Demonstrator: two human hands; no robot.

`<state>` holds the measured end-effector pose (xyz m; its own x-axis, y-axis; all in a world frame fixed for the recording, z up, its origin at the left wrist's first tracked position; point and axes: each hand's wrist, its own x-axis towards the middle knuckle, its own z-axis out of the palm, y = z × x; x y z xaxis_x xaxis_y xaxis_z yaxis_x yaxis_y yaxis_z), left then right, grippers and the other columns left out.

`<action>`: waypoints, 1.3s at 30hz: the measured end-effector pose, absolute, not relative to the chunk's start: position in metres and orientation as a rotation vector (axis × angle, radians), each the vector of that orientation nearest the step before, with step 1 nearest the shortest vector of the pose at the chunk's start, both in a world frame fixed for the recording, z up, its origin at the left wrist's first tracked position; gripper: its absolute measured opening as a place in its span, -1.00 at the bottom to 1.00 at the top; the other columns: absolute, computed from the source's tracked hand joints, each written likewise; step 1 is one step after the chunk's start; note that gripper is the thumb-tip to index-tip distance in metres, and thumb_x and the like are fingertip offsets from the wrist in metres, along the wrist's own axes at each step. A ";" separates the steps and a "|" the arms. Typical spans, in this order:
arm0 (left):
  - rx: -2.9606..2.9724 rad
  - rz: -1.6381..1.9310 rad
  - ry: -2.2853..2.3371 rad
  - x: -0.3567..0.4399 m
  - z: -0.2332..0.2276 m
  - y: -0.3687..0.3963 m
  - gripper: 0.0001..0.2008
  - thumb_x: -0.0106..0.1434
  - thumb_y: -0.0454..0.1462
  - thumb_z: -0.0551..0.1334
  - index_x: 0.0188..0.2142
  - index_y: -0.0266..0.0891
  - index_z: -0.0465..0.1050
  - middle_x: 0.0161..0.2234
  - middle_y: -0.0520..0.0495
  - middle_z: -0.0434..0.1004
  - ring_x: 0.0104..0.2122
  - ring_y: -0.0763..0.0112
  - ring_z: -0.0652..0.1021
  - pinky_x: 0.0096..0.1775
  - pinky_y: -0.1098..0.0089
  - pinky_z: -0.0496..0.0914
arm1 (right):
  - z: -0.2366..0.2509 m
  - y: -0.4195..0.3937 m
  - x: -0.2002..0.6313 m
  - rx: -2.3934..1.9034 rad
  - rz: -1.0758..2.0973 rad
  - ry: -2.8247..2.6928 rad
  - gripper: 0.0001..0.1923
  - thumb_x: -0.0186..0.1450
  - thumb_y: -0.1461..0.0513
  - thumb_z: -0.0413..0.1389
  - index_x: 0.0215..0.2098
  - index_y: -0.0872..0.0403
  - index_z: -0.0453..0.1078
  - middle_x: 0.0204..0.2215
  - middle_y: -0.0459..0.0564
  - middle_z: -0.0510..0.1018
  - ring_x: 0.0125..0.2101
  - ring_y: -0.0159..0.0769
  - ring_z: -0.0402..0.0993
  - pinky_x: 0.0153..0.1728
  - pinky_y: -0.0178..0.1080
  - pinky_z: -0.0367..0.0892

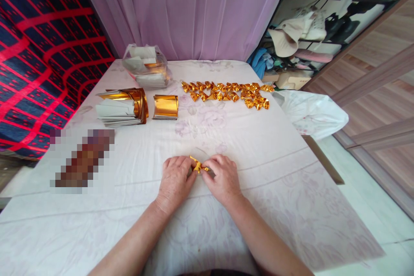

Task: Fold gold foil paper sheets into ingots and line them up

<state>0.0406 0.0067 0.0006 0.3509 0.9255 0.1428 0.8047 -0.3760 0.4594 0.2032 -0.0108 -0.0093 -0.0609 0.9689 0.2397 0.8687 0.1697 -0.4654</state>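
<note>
Where our left hand [176, 176] and right hand [224, 176] nearly meet over the counter [258, 146], the fingers [211, 164] of both are closed in a pinch — each set gripping the foil [196, 165] between them. Beyond the fingers and to the right, we see folded foils [224, 95] in rows; beyond and to the left, a small stack [165, 107], a bundle [123, 108] — and, farthest, a bag [148, 69].

Bare left hand [176, 181] and bare right hand [224, 179], as I view them remotely through the head camera: each has a broad back, rounded knuckles and narrow fingers. I note that the bare left forearm [136, 235] and bare right forearm [267, 235] widen from slimmer wrists. A thin black strip [223, 273], apparently clothing, borders my view below; its fabric I cannot tell.
</note>
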 end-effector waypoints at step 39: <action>2.303 0.580 1.504 0.039 -0.004 0.007 -0.90 0.26 -0.29 0.19 -0.29 -0.12 0.49 -0.19 -0.02 0.53 -0.16 0.25 0.45 -0.07 0.17 0.25 | -0.007 0.003 0.199 -1.863 0.169 -1.956 -0.85 0.19 0.17 0.23 -0.50 0.01 0.40 -0.46 -0.08 0.47 -0.34 -0.27 0.40 -0.33 -0.24 0.14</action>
